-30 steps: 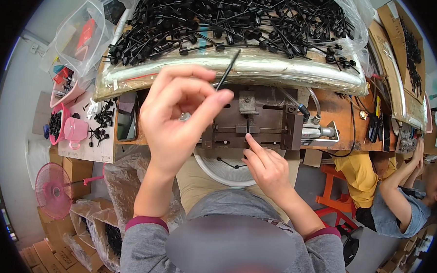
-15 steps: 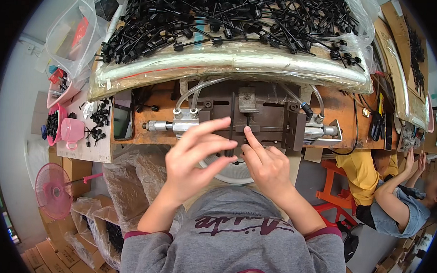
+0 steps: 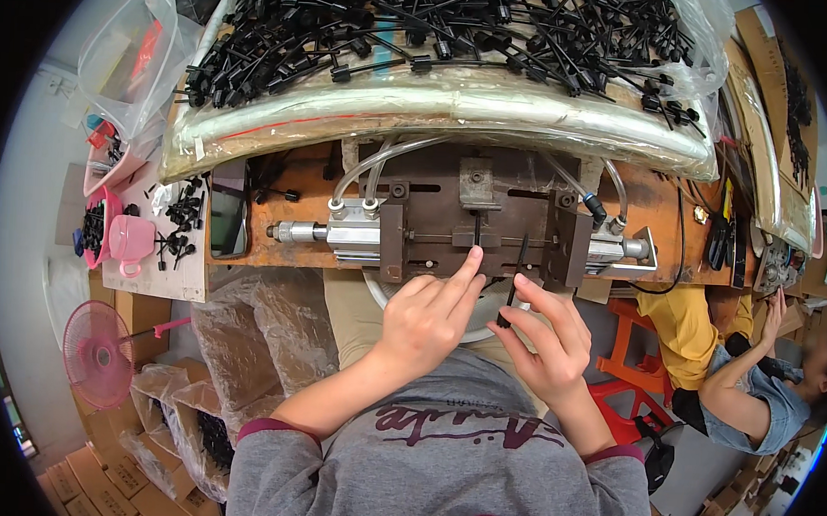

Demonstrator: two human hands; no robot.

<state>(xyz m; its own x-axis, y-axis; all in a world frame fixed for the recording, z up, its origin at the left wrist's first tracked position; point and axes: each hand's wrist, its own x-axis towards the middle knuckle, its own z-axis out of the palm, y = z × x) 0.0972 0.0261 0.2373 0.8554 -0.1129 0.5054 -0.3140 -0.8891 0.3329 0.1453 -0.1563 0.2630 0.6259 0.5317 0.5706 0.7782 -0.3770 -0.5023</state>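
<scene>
A dark metal clamping fixture (image 3: 454, 179) with silver air cylinders (image 3: 354, 230) at its sides sits on the bench in front of me. My left hand (image 3: 426, 323) stretches its index finger to the front of the fixture's centre block, at the lower end of a short black rod (image 3: 477, 228) seated there. To the right, my right hand (image 3: 553, 342) pinches a thin black rod with a thicker lower end (image 3: 521, 263) between thumb and fingers, tilted slightly and just before the fixture. The left hand's palm side is hidden.
A plastic-lined tray (image 3: 438, 109) heaped with black rod parts (image 3: 423, 37) spans the bench behind the fixture. At left are a phone (image 3: 230, 209), a pink cup (image 3: 132, 242) and loose black parts. Another person (image 3: 749, 383) sits at right near an orange stool (image 3: 635, 351).
The left hand, which held a black rod upright, now points at the centre block. The right hand has drawn back from that block to the right and now holds a black rod.
</scene>
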